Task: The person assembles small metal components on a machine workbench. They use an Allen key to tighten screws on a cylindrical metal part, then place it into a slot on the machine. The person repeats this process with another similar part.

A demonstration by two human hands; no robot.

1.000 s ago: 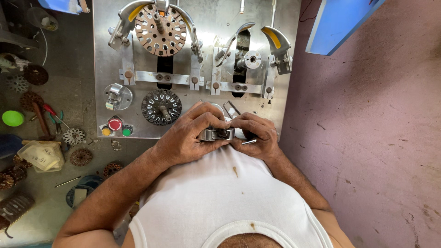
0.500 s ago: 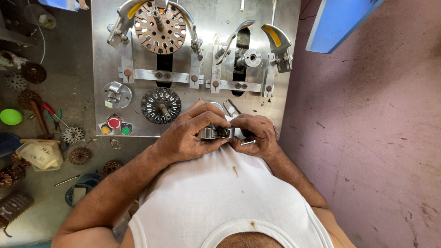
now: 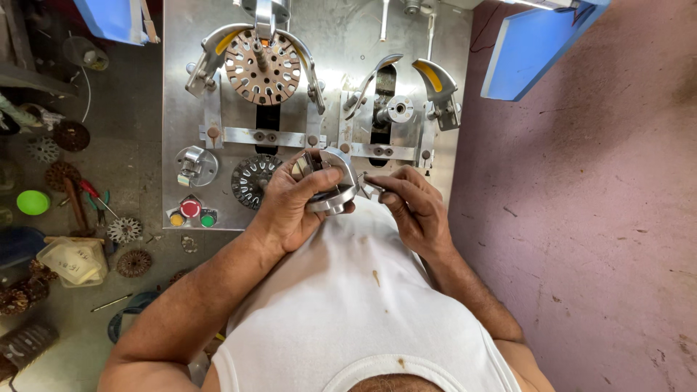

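Observation:
My left hand point(image 3: 294, 203) grips a round metal part point(image 3: 330, 190), a shiny ring-shaped piece, held in front of my chest at the near edge of a steel machine panel point(image 3: 435, 116). My right hand point(image 3: 410, 207) pinches a small metal tool point(image 3: 369, 186) whose tip touches the ring's right side. On the panel, a slotted round core point(image 3: 261, 67) sits in the left clamp and a dark toothed core point(image 3: 250, 180) lies just left of my left hand. The right clamp point(image 3: 396, 109) holds only a bare spindle.
Red, yellow and green buttons point(image 3: 190, 210) sit at the panel's lower left, by a metal knob point(image 3: 194, 164). The bench to the left holds several slotted discs point(image 3: 125, 229), red-handled pliers point(image 3: 94, 194), a green cap point(image 3: 33, 202) and a cloth bundle point(image 3: 72, 260). A purple wall point(image 3: 595, 218) stands on the right.
Both hands have lifted the ring slightly toward the panel and turned it, so more of its shiny rim shows. The view has shifted a little; the machine stays still.

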